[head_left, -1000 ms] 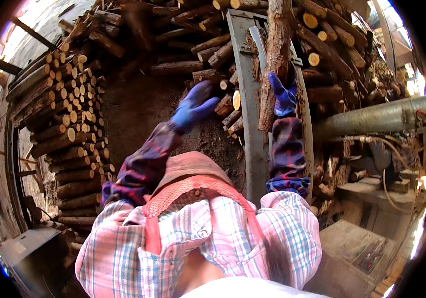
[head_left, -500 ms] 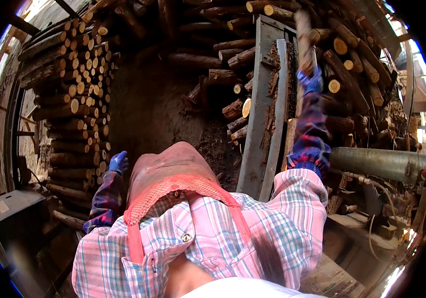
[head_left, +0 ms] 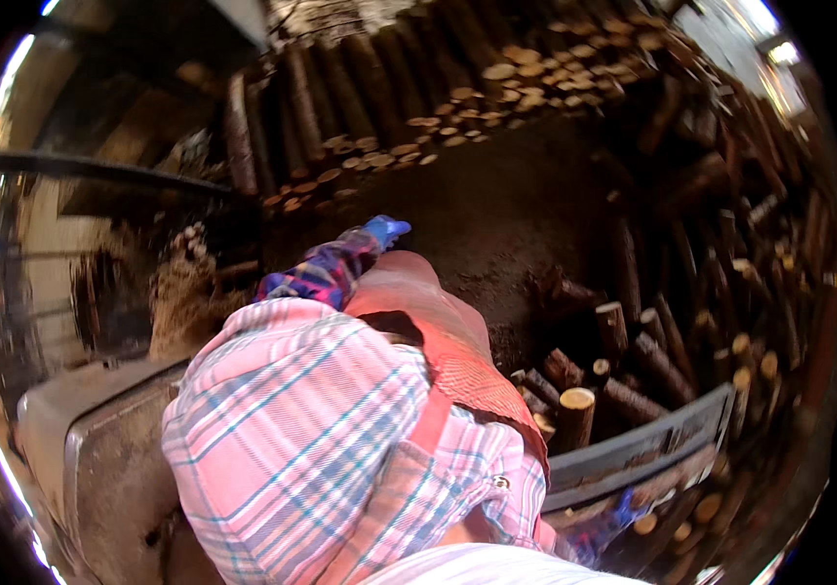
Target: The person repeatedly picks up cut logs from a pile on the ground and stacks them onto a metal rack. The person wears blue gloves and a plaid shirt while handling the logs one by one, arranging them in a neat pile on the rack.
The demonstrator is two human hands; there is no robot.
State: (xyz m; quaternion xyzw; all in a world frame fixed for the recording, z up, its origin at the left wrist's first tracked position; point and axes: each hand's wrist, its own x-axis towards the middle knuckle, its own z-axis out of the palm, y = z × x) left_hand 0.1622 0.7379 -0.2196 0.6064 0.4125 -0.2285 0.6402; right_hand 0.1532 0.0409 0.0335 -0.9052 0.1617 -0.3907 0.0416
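My left hand (head_left: pixel 386 230), in a blue glove, is held out past my apron with its fingers stretched and nothing in it. Lower right, my right hand (head_left: pixel 625 507), also blue-gloved and somewhat blurred, grips the near part of a log (head_left: pixel 670 476). This log lies along the grey metal trough (head_left: pixel 652 441), on its side nearer the lower edge. A red apron (head_left: pixel 438 312) hangs over my front and hides part of the ground.
Stacked logs (head_left: pixel 369 88) form a long pile at the far side. Loose cut logs (head_left: pixel 576 417) lie beside the trough, with more heaped along the right. A box-shaped metal cabinet (head_left: pixel 106 429) stands at lower left; bare dirt ground (head_left: pixel 496 205) lies between the piles.
My view has swung left, so the trough now sits at lower right and the stacked pile across the top. The log in my right hand now lies along the trough.
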